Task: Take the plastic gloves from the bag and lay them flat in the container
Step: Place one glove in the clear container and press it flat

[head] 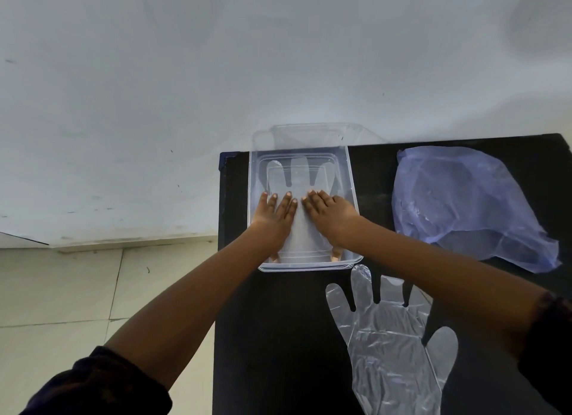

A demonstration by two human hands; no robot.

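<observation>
- Inside the clear container [351, 197] at the far left of the black desk [278, 321], both hands press flat on a plastic glove [298, 174], its fingers pointing to the far end.
- Left hand [274, 215] lies palm down on the left half of that glove, grip released, fingers spread and holding nothing.
- Right hand [329, 211] lies palm down on the right half, grip likewise released; the two sets of fingertips nearly meet over the glove's middle.
- Step in hand, as I judge it: smoothing the glove against the container floor so it lies flat.
- A second glove [393, 346] lies spread on the desk near the person, to the right of the container's near edge and apart from it, partly under the right forearm.
- The bluish bag [470, 204] sits slack at the far right of the desk, well apart from the container.
- Next move, in my judgement: lift both hands without dragging the thin film, then take up the near glove, carry it over the rim and lay it on the first with the fingers aligned.
- Count: one container, one bag, two hands and two gloves plainly seen.
- The film in the container is so clear that it may be more than one layer; I cannot tell, nor whether the bag holds more.
- Beyond the container's far end a second clear plastic piece [315, 134], perhaps a lid, leans by the wall.
</observation>
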